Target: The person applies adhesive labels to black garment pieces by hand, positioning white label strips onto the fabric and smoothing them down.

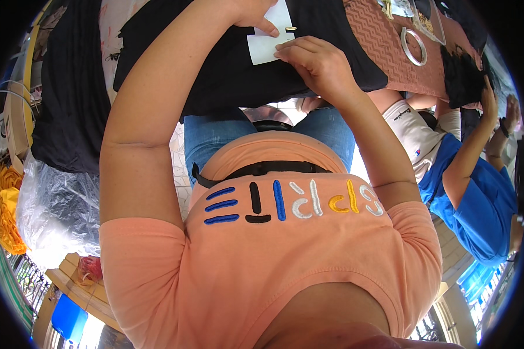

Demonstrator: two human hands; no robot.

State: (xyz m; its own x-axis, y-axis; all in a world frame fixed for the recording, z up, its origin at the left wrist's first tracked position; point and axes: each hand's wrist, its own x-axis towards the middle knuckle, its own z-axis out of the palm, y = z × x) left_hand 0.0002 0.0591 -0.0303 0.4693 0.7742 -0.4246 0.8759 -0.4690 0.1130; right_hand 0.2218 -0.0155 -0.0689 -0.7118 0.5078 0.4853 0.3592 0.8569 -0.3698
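Your left hand (256,17) reaches far, forearm long and nearly straight, its fingers pressed on the white card (268,41). Your right hand (311,58) curls, wrist bent, fingertips pinching the card's near right edge. The card lies on black cloth (215,75) over your lap, far centre. A small gold clip (290,28) sits at its right edge.

hands: left hand (256,17) and right hand (311,58) on card (268,43), touching
card: on garment (227,70)
ring (413,46): right, on table (384,41)
bag (55,209): far left
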